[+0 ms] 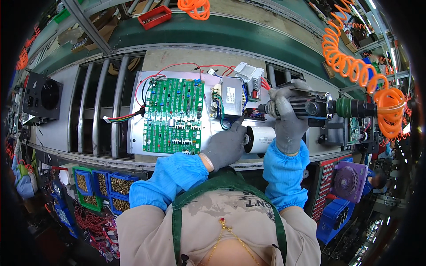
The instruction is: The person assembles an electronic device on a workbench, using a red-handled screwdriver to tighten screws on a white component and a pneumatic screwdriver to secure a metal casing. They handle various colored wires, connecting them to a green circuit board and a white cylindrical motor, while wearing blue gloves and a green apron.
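Observation:
My right hand (pixel 289 122), in a grey glove, is wrapped round an air screwdriver (pixel 306 107) lying level, its bit end pointing left at small dark parts (pixel 254 114) on a metal plate (pixel 136 137). My left hand (pixel 225 147), also gloved, reaches in with the index finger stretched out beside these parts, just below a boxy transformer (pixel 230 95); its fingertip area is partly hidden. Between my hands lies a white cylindrical capacitor (pixel 261 139). A green circuit board (pixel 173 116) covers the plate's left side, with red and black wires running round it.
Metal rollers (pixel 101 106) run left of the plate. A black housing (pixel 43 96) stands further left; another unit (pixel 333 131) sits at right. Orange coiled hose (pixel 390 113) hangs at right. Blue bins (pixel 120 184) of brass-coloured hardware and a purple fan (pixel 349 181) flank me.

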`<act>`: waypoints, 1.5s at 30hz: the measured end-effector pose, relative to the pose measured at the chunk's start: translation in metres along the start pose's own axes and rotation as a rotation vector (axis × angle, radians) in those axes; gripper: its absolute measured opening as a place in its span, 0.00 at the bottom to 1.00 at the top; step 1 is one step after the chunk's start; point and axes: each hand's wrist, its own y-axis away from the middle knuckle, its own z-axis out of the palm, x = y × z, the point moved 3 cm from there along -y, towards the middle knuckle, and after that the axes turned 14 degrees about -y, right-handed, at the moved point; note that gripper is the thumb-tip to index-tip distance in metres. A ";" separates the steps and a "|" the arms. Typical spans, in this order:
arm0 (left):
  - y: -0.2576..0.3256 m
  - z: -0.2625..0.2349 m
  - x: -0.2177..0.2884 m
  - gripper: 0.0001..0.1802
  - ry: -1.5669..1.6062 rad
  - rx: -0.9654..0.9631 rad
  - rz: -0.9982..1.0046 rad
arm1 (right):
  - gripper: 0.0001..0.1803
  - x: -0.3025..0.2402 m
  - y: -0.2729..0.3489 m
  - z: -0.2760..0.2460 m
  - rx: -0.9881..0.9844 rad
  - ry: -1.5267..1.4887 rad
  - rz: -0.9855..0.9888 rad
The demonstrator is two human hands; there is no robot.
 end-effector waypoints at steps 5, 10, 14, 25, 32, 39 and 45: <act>-0.001 0.002 0.001 0.25 0.007 0.019 -0.002 | 0.28 -0.005 0.001 0.001 0.070 -0.063 0.042; -0.003 0.001 0.002 0.23 0.033 0.004 -0.010 | 0.27 -0.005 0.005 -0.003 0.121 -0.088 0.095; -0.003 0.000 0.000 0.22 0.055 0.023 0.018 | 0.26 -0.001 0.002 -0.009 0.023 -0.049 0.081; -0.003 0.004 -0.002 0.21 0.037 0.033 0.009 | 0.22 0.023 -0.004 -0.008 -0.212 0.118 0.103; -0.003 0.000 -0.001 0.20 0.043 -0.019 -0.008 | 0.23 0.021 -0.001 -0.006 -0.199 0.080 0.042; 0.007 -0.003 0.001 0.23 0.094 0.106 0.040 | 0.17 0.046 0.007 -0.037 0.029 -0.395 0.443; 0.012 0.002 -0.009 0.22 0.231 0.306 0.072 | 0.13 0.029 -0.001 -0.008 -0.370 -0.119 0.181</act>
